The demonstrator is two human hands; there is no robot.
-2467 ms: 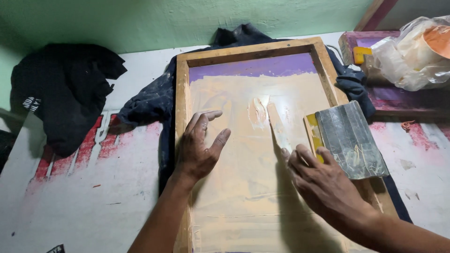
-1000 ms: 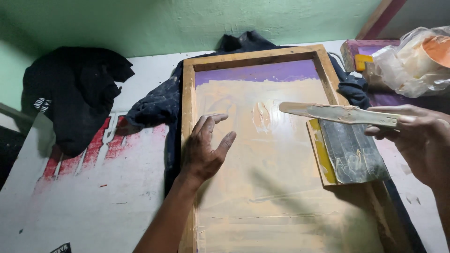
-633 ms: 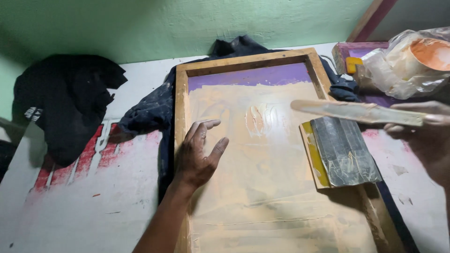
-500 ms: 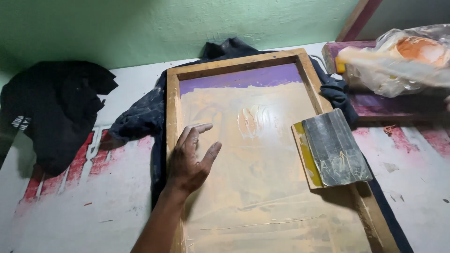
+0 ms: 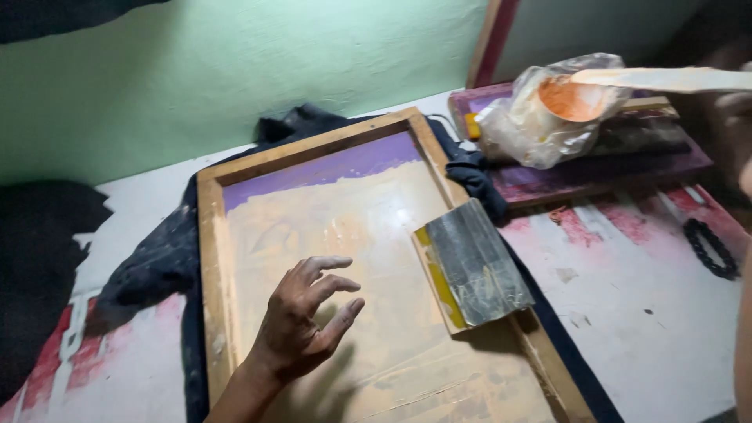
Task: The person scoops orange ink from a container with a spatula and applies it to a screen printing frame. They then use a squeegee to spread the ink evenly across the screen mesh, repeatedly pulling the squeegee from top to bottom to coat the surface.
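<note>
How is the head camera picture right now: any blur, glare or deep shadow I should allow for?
Head view: the right hand at the right edge is dark and motion-blurred, so its grip on the pale stick is unclear; the left hand is sharp, fingers spread over the wooden screen frame, casting a soft shadow; small sheen on the mesh; black cloth at left lost in shadow.

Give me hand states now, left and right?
Left hand: open, fingers spread over the wooden screen frame, holding nothing.
Right hand: mostly out of frame, blurred; appears to hold the flat stick.

Pale green wall point(image 5: 235, 70), paint-stained white table point(image 5: 650, 313)
</note>
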